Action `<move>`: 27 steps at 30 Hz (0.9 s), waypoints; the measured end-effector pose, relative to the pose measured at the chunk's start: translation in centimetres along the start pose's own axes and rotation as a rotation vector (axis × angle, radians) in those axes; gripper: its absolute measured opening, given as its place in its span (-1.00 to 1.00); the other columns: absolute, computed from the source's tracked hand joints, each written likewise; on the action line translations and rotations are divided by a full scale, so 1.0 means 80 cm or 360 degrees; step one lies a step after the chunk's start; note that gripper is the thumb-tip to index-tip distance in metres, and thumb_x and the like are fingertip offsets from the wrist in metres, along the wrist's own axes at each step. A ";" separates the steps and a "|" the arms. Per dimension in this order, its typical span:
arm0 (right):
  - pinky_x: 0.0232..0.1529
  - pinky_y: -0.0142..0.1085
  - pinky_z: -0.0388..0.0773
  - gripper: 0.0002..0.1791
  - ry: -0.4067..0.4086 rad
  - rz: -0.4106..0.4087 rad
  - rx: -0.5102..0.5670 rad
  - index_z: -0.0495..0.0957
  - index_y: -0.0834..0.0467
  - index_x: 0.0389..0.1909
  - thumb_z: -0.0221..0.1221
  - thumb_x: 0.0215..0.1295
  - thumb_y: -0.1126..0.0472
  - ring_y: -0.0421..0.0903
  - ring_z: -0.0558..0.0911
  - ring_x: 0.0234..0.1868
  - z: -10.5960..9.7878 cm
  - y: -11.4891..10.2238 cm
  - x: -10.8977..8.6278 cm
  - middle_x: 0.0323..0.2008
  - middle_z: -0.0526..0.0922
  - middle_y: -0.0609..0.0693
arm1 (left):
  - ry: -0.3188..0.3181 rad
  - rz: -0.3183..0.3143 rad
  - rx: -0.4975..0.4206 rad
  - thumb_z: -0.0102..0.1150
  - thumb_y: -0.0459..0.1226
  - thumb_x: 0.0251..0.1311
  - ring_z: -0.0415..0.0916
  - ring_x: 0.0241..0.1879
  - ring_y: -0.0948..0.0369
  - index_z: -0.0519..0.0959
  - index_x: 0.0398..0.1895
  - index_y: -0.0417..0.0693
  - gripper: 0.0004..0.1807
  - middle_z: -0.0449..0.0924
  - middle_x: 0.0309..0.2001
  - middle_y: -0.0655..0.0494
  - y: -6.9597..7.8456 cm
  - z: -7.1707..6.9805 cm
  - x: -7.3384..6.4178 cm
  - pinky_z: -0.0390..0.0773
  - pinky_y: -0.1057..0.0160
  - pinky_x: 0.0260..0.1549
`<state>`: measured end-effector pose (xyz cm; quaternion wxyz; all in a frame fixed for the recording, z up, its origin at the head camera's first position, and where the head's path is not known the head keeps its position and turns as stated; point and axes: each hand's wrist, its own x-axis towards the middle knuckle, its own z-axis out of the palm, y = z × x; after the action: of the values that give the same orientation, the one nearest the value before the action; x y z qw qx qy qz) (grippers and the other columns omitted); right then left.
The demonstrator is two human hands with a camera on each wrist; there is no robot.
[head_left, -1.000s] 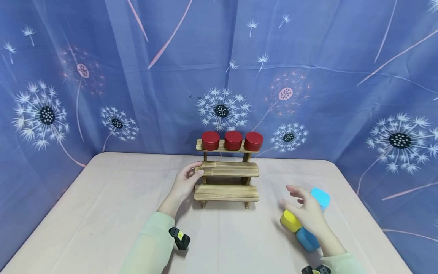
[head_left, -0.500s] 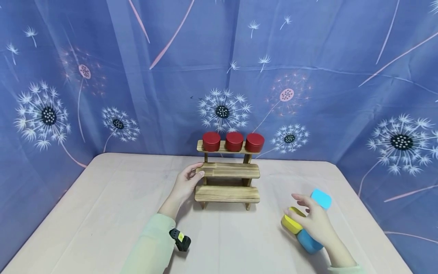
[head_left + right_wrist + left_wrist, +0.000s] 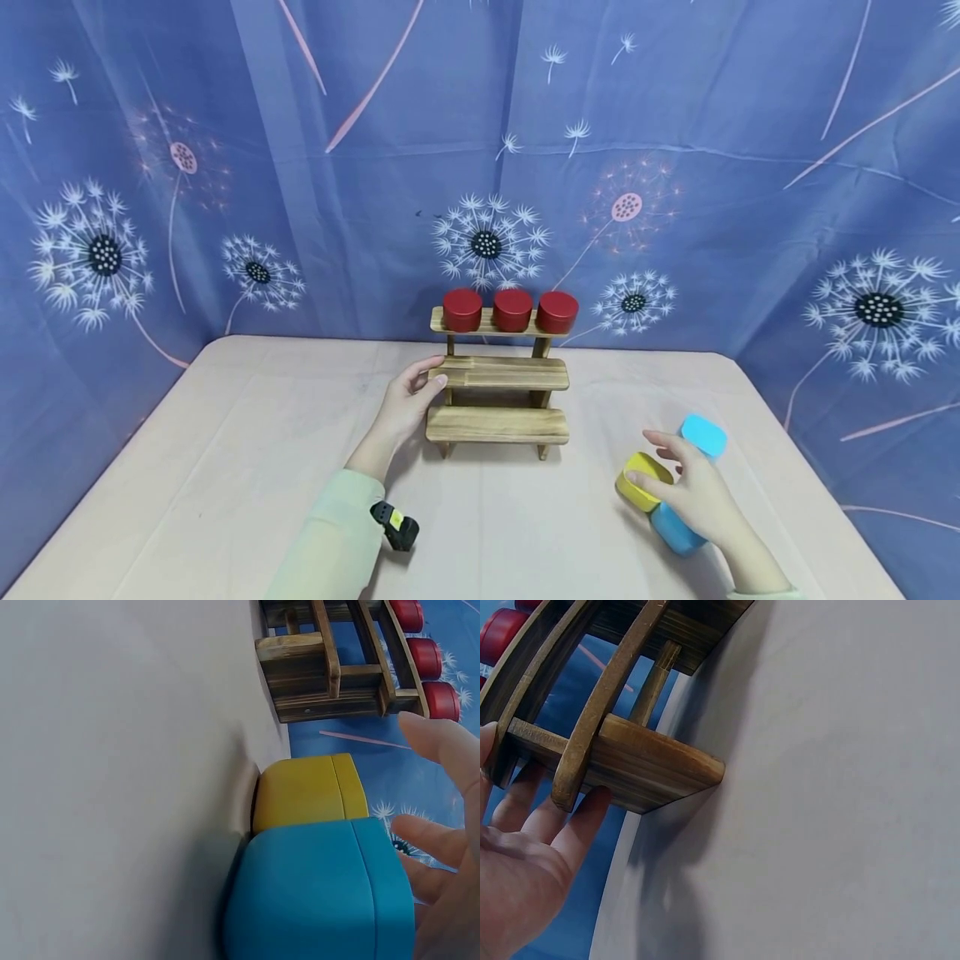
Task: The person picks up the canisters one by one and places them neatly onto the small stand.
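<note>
A three-tier wooden display stand (image 3: 498, 425) stands at the middle of the table. My left hand (image 3: 397, 408) grips the left end of its middle shelf, thumb at the front edge; in the left wrist view the fingers (image 3: 585, 821) reach under and behind the wood. My right hand (image 3: 697, 492) hovers over a yellow rounded-square tin (image 3: 636, 493), fingers spread and bent, holding nothing. Against the yellow tin sits a blue tin (image 3: 677, 535), partly under that hand. A lid seam shows on the blue tin (image 3: 315, 892) in the right wrist view. Behind the fingers lies a light-blue tin (image 3: 705, 433).
Three round red tins (image 3: 513, 310) stand in a row on the top shelf. The two lower shelves carry nothing. A pale cloth covers the table (image 3: 247, 433), and a blue dandelion-print curtain (image 3: 360, 233) rises along its back and sides.
My right hand has shifted right and slightly down over the yellow tin, so more of the tin shows. The left hand keeps its hold on the stand.
</note>
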<state>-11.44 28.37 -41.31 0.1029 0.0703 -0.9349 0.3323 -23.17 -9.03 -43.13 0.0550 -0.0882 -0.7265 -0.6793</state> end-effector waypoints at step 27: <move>-0.05 0.09 0.52 -0.16 -0.0239 0.0111 -0.0080 0.33 0.35 0.22 0.36 0.03 -0.07 0.28 0.49 0.11 0.004 0.013 -0.010 0.12 0.49 0.34 | 0.0006 -0.0157 -0.0010 0.13 -0.33 0.25 0.52 0.04 0.11 0.47 0.19 -0.09 -0.59 0.59 0.04 -0.21 0.001 0.003 0.005 0.39 0.11 0.19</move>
<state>-10.91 28.98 -42.37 0.0227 0.0599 -0.9499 0.3058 -23.50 -8.76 -42.98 0.0224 -0.0513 -0.7277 -0.6836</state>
